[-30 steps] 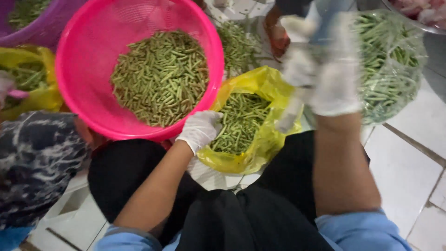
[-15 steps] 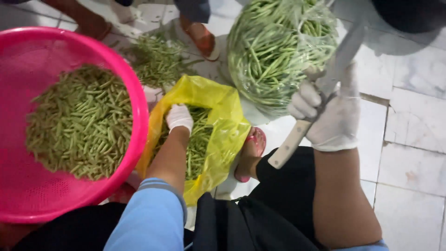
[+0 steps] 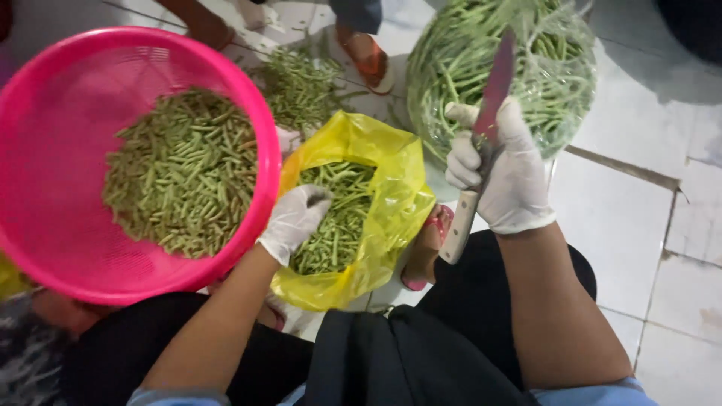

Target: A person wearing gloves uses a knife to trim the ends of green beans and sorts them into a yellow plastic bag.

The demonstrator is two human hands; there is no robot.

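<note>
My left hand, in a white glove, reaches into a yellow plastic bag of cut green beans, fingers curled among the pieces. My right hand, also gloved, grips a knife with a pale handle; its reddish blade points up and away from me. A pink plastic basket at the left holds a heap of cut bean pieces.
A clear bag of long whole green beans sits at the upper right. Loose beans lie on the tiled floor. Another person's sandalled foot stands at the top. My knees in dark trousers fill the bottom.
The view has swung right and then steadied. My right hand has lowered the knife from high in the view to beside the yellow bag. My left hand stays in the bag.
</note>
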